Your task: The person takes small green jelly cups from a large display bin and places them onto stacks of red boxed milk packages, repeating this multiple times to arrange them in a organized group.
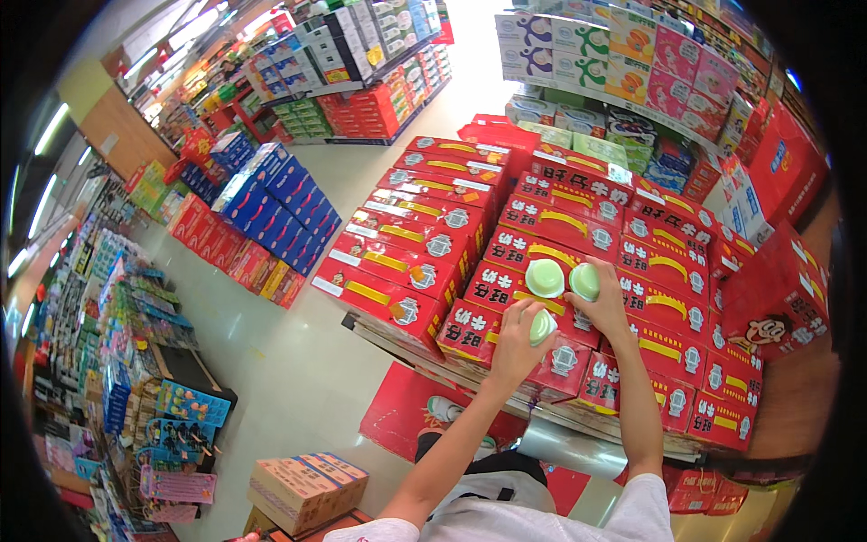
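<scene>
Three small pale green sealed cups are on top of the red milk cartons (488, 288). My left hand (518, 342) has its fingers around the nearest green cup (542, 328). Around the right-hand green cup (584, 282) are the fingers of my right hand (603, 301). The third green cup (544, 278) stands untouched, just left of my right hand and beyond my left one. Whether the held cups rest on the cartons or are slightly raised, I cannot tell.
Red cartons with yellow handles (379, 257) stand in rows on the left. A tilted red carton (779, 298) is at the right. Near my left elbow sits a cardboard box (305, 488). A silvery roll (572, 447) hangs below the display edge. Blue cartons (278, 203) are stacked across the aisle.
</scene>
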The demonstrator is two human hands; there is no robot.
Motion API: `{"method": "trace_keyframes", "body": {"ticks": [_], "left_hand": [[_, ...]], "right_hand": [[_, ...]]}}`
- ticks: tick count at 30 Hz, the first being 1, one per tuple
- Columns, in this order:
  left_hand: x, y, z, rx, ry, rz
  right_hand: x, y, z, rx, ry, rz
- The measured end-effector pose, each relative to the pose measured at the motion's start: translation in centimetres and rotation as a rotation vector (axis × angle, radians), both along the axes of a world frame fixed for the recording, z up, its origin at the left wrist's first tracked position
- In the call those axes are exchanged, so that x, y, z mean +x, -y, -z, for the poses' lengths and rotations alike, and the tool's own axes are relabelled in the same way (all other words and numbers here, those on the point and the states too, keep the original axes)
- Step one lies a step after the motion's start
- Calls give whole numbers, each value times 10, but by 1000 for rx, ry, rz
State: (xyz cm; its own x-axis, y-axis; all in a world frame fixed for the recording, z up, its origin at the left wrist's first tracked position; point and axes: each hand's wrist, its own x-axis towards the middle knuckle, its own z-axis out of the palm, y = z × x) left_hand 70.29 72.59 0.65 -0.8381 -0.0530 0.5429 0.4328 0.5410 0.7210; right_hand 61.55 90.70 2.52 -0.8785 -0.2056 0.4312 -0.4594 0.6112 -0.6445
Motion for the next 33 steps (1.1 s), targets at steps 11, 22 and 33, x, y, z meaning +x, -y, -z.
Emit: {"method": "trace_keyframes", "body": {"ticks": [11,22,33], "left_hand": [[5,3,-7,25,45,11],[43,6,6,83,-294,-154],[164,25,70,176,-74,-129]], "right_hand": [[0,-1,-1,22,-36,-23],[4,-6,0,18,-155,140],[14,-6,-6,-119,-258,173]]}}
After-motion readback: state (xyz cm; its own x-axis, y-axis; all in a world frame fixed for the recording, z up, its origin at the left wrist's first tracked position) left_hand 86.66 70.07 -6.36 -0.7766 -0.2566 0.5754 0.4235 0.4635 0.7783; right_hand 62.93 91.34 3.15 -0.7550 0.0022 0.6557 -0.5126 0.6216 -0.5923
